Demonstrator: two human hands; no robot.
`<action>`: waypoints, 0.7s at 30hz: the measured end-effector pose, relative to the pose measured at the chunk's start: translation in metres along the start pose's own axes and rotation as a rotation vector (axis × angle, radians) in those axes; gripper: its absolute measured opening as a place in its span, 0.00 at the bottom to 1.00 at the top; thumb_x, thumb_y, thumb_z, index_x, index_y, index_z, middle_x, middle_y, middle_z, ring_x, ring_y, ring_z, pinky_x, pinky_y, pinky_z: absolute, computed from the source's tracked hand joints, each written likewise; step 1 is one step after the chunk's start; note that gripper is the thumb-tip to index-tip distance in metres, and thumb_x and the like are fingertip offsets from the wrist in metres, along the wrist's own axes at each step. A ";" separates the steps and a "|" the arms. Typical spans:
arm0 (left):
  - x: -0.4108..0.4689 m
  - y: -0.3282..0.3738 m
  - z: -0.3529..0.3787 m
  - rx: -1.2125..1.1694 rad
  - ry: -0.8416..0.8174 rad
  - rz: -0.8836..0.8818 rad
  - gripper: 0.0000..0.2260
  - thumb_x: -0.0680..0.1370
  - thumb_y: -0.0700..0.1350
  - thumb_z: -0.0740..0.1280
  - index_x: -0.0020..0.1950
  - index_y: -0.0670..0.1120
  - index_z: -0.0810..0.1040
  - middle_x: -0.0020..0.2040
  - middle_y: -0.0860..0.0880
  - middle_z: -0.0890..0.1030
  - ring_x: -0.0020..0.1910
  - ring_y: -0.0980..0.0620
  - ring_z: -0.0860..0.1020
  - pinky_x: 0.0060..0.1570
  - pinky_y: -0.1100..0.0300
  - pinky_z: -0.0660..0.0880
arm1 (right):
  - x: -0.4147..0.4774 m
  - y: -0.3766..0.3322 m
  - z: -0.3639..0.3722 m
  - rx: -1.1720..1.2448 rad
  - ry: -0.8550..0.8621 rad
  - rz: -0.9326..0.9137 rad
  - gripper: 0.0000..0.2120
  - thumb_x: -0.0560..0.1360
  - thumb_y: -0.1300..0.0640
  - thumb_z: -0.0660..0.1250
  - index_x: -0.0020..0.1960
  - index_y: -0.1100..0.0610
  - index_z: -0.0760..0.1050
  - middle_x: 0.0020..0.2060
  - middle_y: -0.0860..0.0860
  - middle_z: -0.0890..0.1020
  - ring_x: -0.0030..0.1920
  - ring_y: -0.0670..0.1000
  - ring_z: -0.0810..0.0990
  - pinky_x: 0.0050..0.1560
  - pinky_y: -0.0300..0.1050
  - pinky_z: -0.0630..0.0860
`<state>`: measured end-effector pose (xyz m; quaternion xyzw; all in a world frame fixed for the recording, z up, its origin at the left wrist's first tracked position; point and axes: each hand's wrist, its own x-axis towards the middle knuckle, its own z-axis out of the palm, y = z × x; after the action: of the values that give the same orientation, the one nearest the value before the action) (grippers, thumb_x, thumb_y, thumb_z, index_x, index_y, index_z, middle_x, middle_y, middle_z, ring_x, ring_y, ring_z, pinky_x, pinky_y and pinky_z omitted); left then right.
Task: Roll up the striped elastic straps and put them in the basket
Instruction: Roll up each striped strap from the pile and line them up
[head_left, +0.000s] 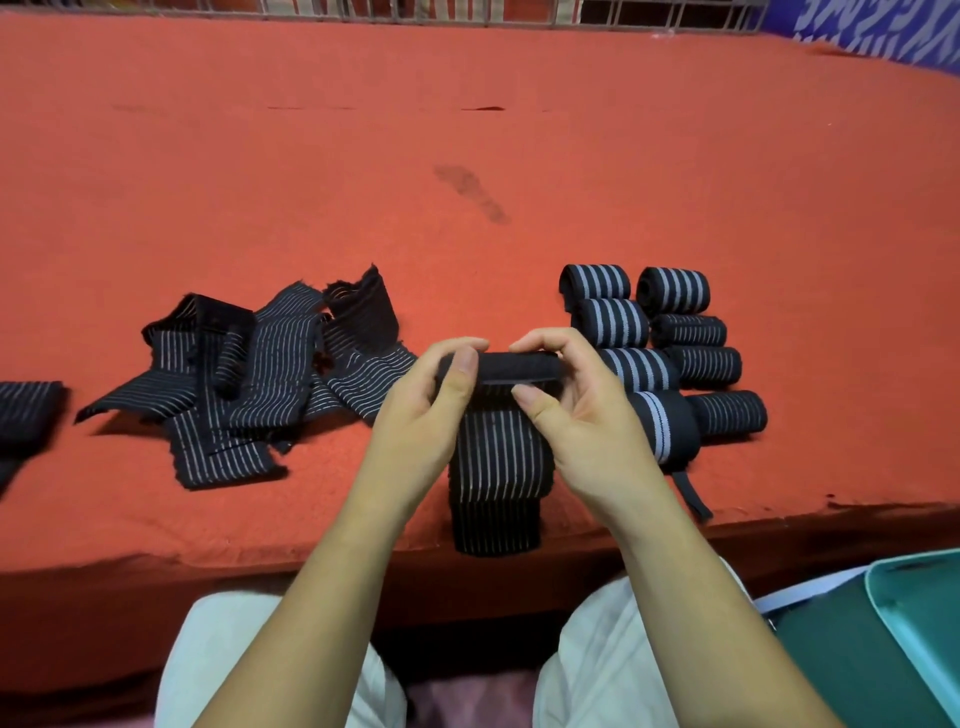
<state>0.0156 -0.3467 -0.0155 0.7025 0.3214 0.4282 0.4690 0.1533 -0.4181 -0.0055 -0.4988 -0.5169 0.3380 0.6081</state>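
Head view: near the front edge of the red table (467, 156), the left hand (436, 410) and right hand (582, 421) each pinch one end of the striped strap (511, 366), fingers curled over its started roll, thumbs on the near side. The roll's long axis runs left to right between the hands, equally near both. Its tail (498, 467) trails toward the person, over the edge. Loose straps (260, 374) lie to the left, finished rolls (675, 338) to the right. A teal container (914, 613) at lower right may be the basket. The white writing on the blue banner (852, 31) is unreadable.

Loose straps (270, 358) and the held strap (498, 457) are black with thin pale stripes; rolled straps (615, 322) show broader grey bands; desk (467, 156) orange-red.
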 end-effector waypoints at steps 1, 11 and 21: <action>0.000 -0.001 0.000 -0.015 0.021 -0.010 0.19 0.78 0.62 0.60 0.57 0.52 0.81 0.50 0.59 0.83 0.50 0.63 0.79 0.50 0.68 0.72 | 0.000 0.000 0.000 0.000 -0.003 0.005 0.12 0.78 0.72 0.62 0.58 0.60 0.72 0.50 0.52 0.78 0.52 0.48 0.77 0.59 0.49 0.75; -0.002 -0.013 -0.003 -0.034 -0.033 0.173 0.19 0.79 0.40 0.64 0.69 0.51 0.76 0.55 0.50 0.78 0.54 0.52 0.77 0.57 0.61 0.71 | -0.001 0.002 0.004 -0.138 0.034 0.149 0.15 0.81 0.44 0.62 0.67 0.43 0.71 0.59 0.46 0.80 0.61 0.45 0.79 0.67 0.54 0.74; -0.002 -0.009 0.001 -0.149 -0.068 -0.051 0.23 0.79 0.68 0.57 0.70 0.60 0.73 0.63 0.51 0.79 0.65 0.52 0.76 0.69 0.46 0.70 | -0.002 -0.003 -0.003 -0.006 -0.008 0.047 0.15 0.78 0.73 0.62 0.60 0.59 0.71 0.48 0.49 0.78 0.48 0.45 0.79 0.55 0.49 0.79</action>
<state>0.0156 -0.3459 -0.0245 0.6716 0.2901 0.4146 0.5412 0.1551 -0.4216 -0.0035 -0.5115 -0.5085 0.3527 0.5962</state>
